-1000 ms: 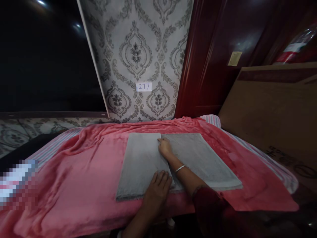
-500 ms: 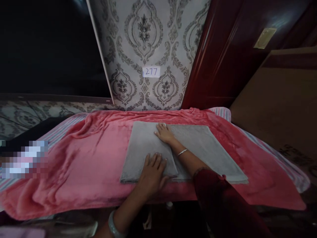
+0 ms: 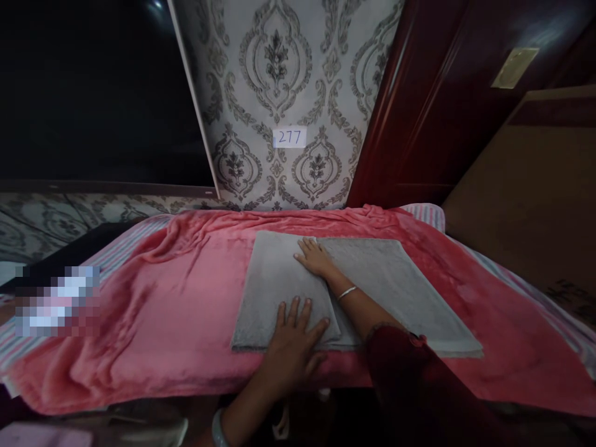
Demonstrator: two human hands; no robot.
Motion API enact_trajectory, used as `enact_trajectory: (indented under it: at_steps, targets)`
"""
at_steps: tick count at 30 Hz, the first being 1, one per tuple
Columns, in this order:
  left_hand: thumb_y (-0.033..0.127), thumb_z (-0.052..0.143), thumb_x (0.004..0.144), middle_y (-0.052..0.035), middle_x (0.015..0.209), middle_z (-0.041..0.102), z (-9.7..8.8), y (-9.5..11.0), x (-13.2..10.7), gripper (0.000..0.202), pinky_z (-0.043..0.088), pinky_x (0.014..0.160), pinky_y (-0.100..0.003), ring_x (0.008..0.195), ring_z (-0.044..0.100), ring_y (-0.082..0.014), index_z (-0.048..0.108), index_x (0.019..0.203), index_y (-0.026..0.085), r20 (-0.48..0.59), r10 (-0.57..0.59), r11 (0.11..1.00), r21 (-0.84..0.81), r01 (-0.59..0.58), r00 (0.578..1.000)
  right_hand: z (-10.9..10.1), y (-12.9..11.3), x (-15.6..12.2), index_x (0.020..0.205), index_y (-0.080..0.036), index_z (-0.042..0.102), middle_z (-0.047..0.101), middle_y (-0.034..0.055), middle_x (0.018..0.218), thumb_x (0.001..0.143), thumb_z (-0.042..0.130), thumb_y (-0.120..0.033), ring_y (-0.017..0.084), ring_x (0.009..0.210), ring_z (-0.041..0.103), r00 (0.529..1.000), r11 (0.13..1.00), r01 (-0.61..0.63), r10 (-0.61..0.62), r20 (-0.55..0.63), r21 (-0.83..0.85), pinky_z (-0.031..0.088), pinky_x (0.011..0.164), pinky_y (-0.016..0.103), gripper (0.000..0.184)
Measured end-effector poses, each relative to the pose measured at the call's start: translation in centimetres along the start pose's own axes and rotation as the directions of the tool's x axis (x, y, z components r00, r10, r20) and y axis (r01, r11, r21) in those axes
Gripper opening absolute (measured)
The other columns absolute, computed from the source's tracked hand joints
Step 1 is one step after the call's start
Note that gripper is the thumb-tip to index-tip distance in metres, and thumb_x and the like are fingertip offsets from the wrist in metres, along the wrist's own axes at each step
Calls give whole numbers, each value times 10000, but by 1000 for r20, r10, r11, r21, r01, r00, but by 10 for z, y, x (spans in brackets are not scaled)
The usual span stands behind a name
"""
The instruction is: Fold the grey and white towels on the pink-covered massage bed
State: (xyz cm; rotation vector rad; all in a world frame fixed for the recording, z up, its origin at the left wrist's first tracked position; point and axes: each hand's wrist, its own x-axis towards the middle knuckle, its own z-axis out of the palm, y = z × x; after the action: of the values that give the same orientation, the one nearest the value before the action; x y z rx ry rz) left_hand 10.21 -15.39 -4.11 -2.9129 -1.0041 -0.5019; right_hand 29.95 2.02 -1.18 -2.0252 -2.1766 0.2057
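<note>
A grey, plush-looking cloth lies flat on a pink blanket, its left part folded over toward the middle. My left hand rests near the front edge of the folded layer, fingers spread and palm down. Farther back, my right hand lies flat on the same layer near its folded-over edge, fingers apart. Neither hand grips the cloth.
Striped fabric shows under the blanket's edges. A large dark screen stands at the back left. Behind are patterned wallpaper with a "277" label and a dark red door. A cardboard box stands at right.
My left hand's fingers have spread wider on the cloth. My right hand stays almost in place near the folded-over edge. The whole view has shifted slightly.
</note>
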Motion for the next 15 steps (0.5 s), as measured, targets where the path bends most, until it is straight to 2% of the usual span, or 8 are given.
enact_trajectory:
  at_steps: [4,6,8,9,11,13,14,15]
  targets:
    - [455,657,875,-92,1617,352,-10,-7,-4,663,260,1157,-696,1501,269,-384,425,1493,397,10,52,998,-45,-51,999,-13,-7,-5,1587,-139,283,181,165,1657,1036,308,-497,309,1530,179,1000,1000,5,-4,15,-15,197,1205,532,658]
    - [431,602,915,-77,1564,446,-16,-14,-8,559,254,1187,-651,1476,341,-323,485,1457,356,-20,49,997,-59,-50,999,-18,-18,-13,1583,-191,309,191,134,1661,1034,333,-486,304,1539,143,999,998,46,-45,12,-31,156,1212,557,624]
    - [395,579,929,-95,1506,516,-17,-21,-14,512,226,1206,-634,1441,397,-303,527,1429,300,-65,1,1000,-26,-3,998,-18,-33,-24,1582,-286,309,180,69,1672,1032,348,-496,283,1549,86,984,983,177,-177,3,-48,113,1218,567,589]
    - [399,596,915,-111,1498,521,-16,-24,-17,532,213,1201,-651,1438,398,-323,530,1431,288,-84,-25,1000,3,26,996,-15,-40,-31,1580,-328,300,175,41,1674,1032,350,-505,272,1551,76,962,961,273,-273,11,-52,110,1218,566,578]
    - [457,673,850,-130,1545,459,-10,-28,-25,657,207,1168,-703,1462,334,-396,493,1466,317,-110,-55,996,60,62,992,-8,-51,-40,1579,-374,273,176,16,1675,1030,347,-533,264,1549,95,882,881,470,-468,51,-46,135,1214,566,577]
    - [522,745,768,-121,1619,342,-2,-29,-32,812,222,1140,-725,1492,235,-455,429,1502,381,-123,-57,993,96,69,991,-1,-53,-39,1579,-393,252,185,5,1673,1020,362,-565,260,1546,111,816,816,577,-573,80,-35,144,1215,559,595]
    - [538,765,742,-110,1647,283,1,-29,-35,864,231,1136,-721,1502,193,-468,400,1514,406,-127,-52,992,106,66,991,0,-49,-33,1577,-398,254,191,1,1671,1014,374,-574,261,1546,113,812,813,581,-577,85,-36,141,1217,555,602]
    - [541,774,731,-99,1667,231,3,-28,-38,895,238,1137,-714,1509,162,-471,375,1523,420,-127,-46,992,113,60,991,0,-43,-25,1575,-398,262,196,0,1670,1012,379,-574,264,1546,115,830,830,556,-552,82,-38,139,1219,553,601]
